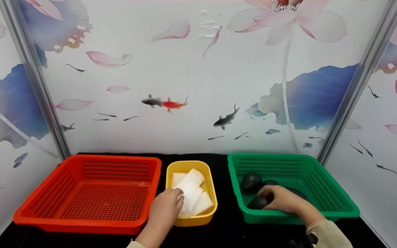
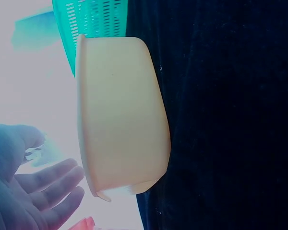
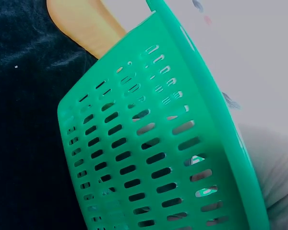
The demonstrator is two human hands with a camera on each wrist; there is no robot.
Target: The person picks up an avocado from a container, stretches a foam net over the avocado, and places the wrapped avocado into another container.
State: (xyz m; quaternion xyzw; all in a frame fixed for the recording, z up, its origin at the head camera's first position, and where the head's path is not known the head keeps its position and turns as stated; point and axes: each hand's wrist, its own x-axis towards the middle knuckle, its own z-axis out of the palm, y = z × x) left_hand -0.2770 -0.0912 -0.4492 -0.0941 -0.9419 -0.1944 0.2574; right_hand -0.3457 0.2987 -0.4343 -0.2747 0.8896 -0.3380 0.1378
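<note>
My left hand [image 1: 165, 206] reaches over the left rim of the yellow basket [image 1: 207, 218] and pinches the edge of a white foam net sleeve [image 1: 190, 193] between thumb and forefinger. Seen from the left wrist, the other fingers [image 2: 55, 191] extend loosely beside the basket's pale-looking outer wall. Over the front rim of the green basket [image 1: 336, 208], my right hand [image 1: 281, 199] curls round a dark oval fruit [image 1: 257, 202]. Another dark fruit [image 1: 251, 182] lies behind it, and more are partly covered by the hand. In the right wrist view, the basket wall [image 3: 149, 143] hides most of the right hand.
A red slotted basket [image 1: 105, 199] stands on the left, its rim near my left forearm. All three baskets sit on a black cloth [image 1: 226, 234]. Printed panels [image 1: 184, 69] close off the back and sides, joined by metal posts [image 1: 38, 82].
</note>
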